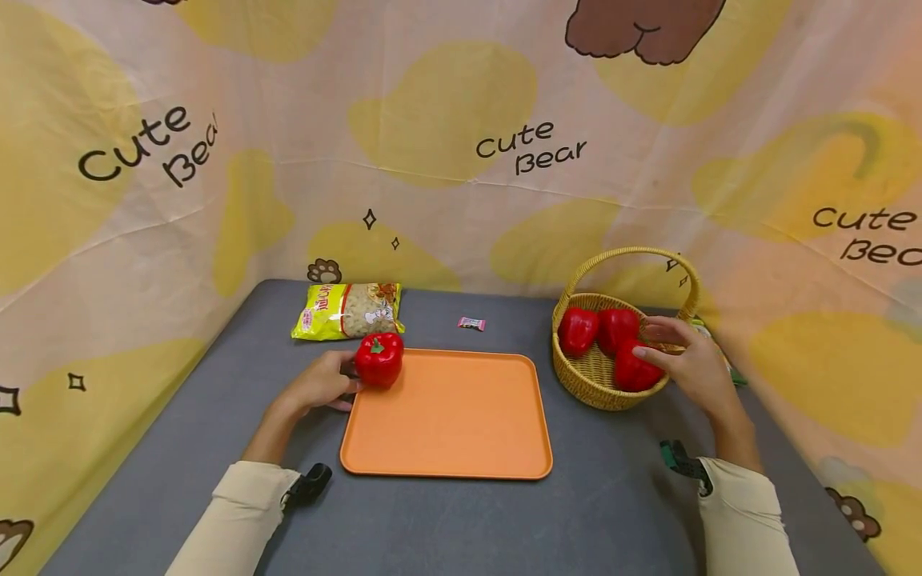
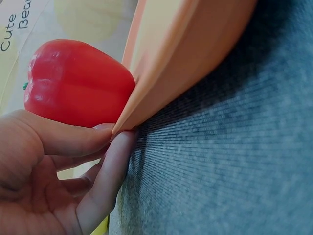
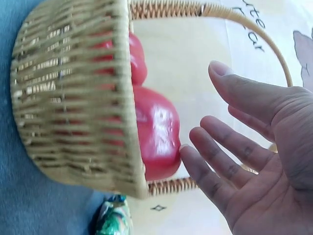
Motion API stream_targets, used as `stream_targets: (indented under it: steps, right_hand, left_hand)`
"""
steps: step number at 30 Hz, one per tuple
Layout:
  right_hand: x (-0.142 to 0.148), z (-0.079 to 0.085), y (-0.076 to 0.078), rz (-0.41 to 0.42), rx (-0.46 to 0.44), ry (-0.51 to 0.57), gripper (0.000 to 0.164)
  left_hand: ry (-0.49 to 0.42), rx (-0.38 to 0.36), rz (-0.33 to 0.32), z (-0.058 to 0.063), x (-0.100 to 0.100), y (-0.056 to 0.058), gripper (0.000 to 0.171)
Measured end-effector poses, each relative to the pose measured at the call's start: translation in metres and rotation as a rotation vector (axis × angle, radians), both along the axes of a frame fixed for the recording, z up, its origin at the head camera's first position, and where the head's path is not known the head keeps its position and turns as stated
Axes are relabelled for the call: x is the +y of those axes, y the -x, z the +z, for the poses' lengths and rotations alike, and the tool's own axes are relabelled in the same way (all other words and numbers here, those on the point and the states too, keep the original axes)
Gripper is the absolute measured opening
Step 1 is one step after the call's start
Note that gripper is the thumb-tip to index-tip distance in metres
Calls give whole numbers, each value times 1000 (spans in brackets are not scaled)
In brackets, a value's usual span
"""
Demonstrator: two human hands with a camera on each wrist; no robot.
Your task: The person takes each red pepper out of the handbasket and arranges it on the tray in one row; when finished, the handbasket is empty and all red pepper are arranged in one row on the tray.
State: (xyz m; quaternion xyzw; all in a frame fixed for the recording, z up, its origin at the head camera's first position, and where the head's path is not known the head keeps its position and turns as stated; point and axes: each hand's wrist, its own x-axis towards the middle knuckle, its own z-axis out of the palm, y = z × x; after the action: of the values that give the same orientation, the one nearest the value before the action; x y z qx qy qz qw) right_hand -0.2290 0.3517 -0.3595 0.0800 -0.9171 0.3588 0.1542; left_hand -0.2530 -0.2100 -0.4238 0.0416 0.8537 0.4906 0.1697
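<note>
My left hand point(image 1: 322, 380) pinches the left rim of an orange tray point(image 1: 454, 424) between thumb and finger, as the left wrist view shows. Just by that grip, a red bell pepper point(image 1: 379, 364) with a green stem sits at the tray's far left corner. To the right, a wicker basket point(image 1: 594, 394) with a tall handle contains red bell peppers point(image 1: 579, 331). My right hand point(image 1: 693, 368) hovers at the basket's right side, fingers spread and relaxed. In the right wrist view its fingertips are close to the nearest pepper point(image 3: 159, 132); whether they touch it I cannot tell.
Behind the tray lie a yellow bag of food point(image 1: 349, 312) and a small pink packet point(image 1: 471, 323). A green package point(image 3: 113, 218) is partly hidden behind the basket. Printed cloth point(image 1: 432, 240) hangs around the grey table point(image 1: 461, 528).
</note>
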Motion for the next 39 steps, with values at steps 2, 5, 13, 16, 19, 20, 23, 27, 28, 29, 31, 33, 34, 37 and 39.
stream_targets:
  steps: [2,5,13,16,19,20,23,27,28,29,31,33,34,37,39]
  right_hand:
    - [4,0,-1,-20,-12,1,60]
    - [9,-1,-1,-44,-23,3,61]
    - [20,-8,1,-48,-99,-67,61]
    - [22,-11,2,-54,-133,-107,62]
    - [22,-14,4,-56,-141,-141,57]
    - [22,-14,5,-53,-136,-150,55]
    - [20,-14,6,-50,-121,-168,47]
    - [17,-14,7,-51,-129,-156,44]
    - [16,-14,7,-50,-138,-153,44]
    - [15,-14,6,-48,-147,-148,45]
    - [14,-14,6,-39,-170,-139,45]
    - [13,-14,5,-27,-183,-130,45]
    - [12,-13,5,-22,-188,-126,45]
    - [11,-13,6,-16,-203,-114,47]
    - [10,-12,6,-3,-225,-100,52]
  left_hand:
    - [-2,0,-3,0,0,0,52]
    - [-3,-2,-3,0,0,0,52]
    - [-2,-2,-8,2,0,0,52]
    - [-4,-8,1,2,0,0,53]
    - [-6,-4,-5,2,0,0,54]
    - [-8,-4,-4,2,0,0,54]
    - [-15,1,-8,2,-1,0,54]
    - [-20,8,-10,1,-1,0,52]
    - [-17,7,-7,1,-1,0,52]
    - [-14,6,-4,1,-1,0,52]
    - [-5,4,1,0,0,1,53]
    - [4,3,2,0,0,1,54]
    - [5,3,5,0,0,1,54]
    - [5,6,2,0,0,2,55]
    - [1,9,3,0,0,2,55]
